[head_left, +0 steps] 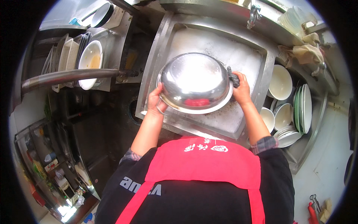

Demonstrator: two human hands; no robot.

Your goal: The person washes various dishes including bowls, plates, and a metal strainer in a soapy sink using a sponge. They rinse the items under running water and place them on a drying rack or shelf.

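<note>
A large round stainless steel bowl (pixel 195 81), its shiny rounded outside facing up, is held over a steel sink (pixel 268 64) full of foamy water. My left hand (pixel 157 100) grips the rim at the left, and a thin ring shows by the palm. At the right rim my right hand (pixel 241 88) presses a dark scouring pad (pixel 233 77) against the bowl; some of its fingers are hidden behind the pad and rim. What lies inside the bowl cannot be seen.
A right basin holds white bowls (pixel 280 81) and upright plates (pixel 306 109). Above the sink is a metal faucet (pixel 254 16). On the left, a stained white bowl (pixel 91 63) stands beside plastic baskets (pixel 68 56), near a curved metal bar (pixel 72 76). Cloths (pixel 307 54) hang at the upper right.
</note>
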